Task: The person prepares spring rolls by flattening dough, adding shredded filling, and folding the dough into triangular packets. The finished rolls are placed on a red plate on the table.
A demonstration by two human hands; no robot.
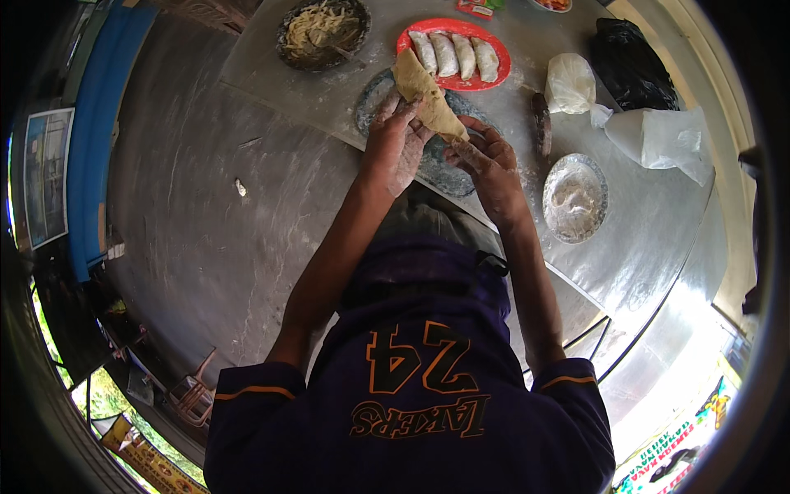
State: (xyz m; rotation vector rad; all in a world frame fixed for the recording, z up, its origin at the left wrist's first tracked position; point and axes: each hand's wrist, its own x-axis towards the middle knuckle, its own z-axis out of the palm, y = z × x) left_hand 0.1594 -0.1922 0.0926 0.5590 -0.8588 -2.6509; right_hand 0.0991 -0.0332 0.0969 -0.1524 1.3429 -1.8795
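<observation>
A folded half-moon of raw dough (427,99) is held up at a slant over a round grey stone slab (453,176). My left hand (398,139), floury on palm and fingers, supports the dough from its left side. The thumb and fingers of my right hand (487,157) pinch its lower right tip. Just beyond the dough, an oval red plate (453,26) carries several floured, filled half-moon pastries (464,57) in a row. The dough's upper end overlaps the plate's near left edge in view.
A dark bowl (289,46) of pale shredded filling with a spoon stands far left. On the right are a dark rolling pin (541,123), a bowl of flour (577,199), white plastic bags (663,139) and a black bag (636,62). The metal-topped table's edge (296,122) runs diagonally.
</observation>
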